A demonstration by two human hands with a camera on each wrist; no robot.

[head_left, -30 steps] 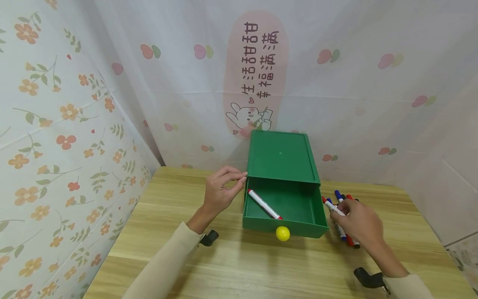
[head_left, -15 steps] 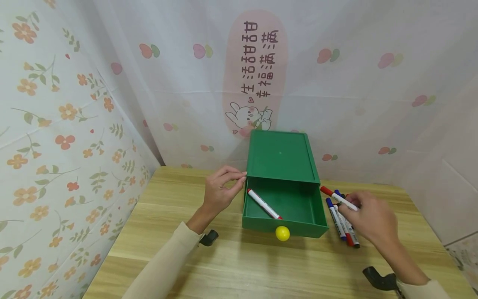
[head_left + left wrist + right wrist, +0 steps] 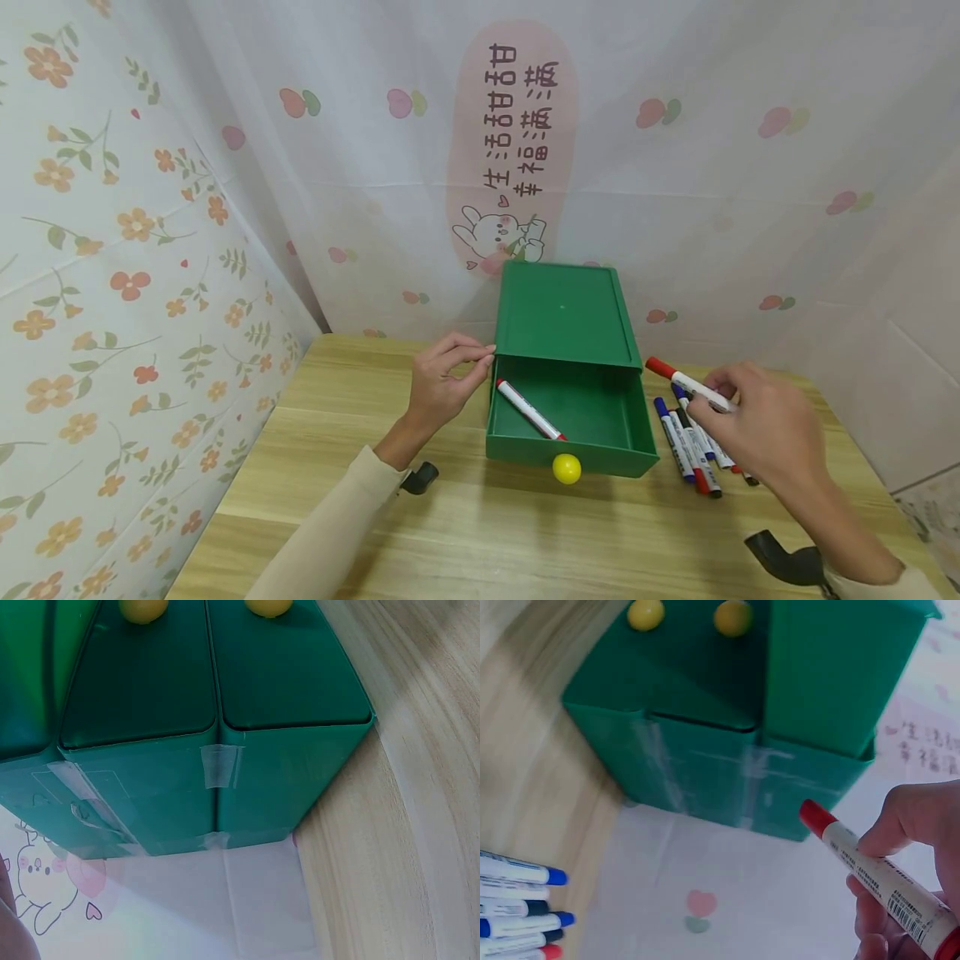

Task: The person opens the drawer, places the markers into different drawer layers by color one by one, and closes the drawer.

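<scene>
A green drawer cabinet (image 3: pixel 566 312) stands on the table with its top drawer (image 3: pixel 600 408) pulled out. One red-capped white marker (image 3: pixel 531 410) lies slantwise inside that drawer. My left hand (image 3: pixel 444 379) pinches the cabinet's left front edge near the top, thumb and fingertips close together. To the right, my right hand (image 3: pixel 765 421) holds a red marker (image 3: pixel 881 877) between thumb and fingers, its red end pointing toward the cabinet. Below that hand lies a loose group of markers (image 3: pixel 686 454) with blue, black and red ends, partly hidden by it.
A yellow ball knob (image 3: pixel 567 468) sticks out from the open drawer's front. Lower drawers with yellow knobs (image 3: pixel 142 607) stay closed beneath. A patterned curtain (image 3: pixel 360 167) hangs close behind the cabinet, and another floral sheet (image 3: pixel 135 333) lines the left side.
My right hand has lifted the red marker out of the group and moved it right and slightly up, uncovering more markers. The left hand has stayed at the cabinet edge.
</scene>
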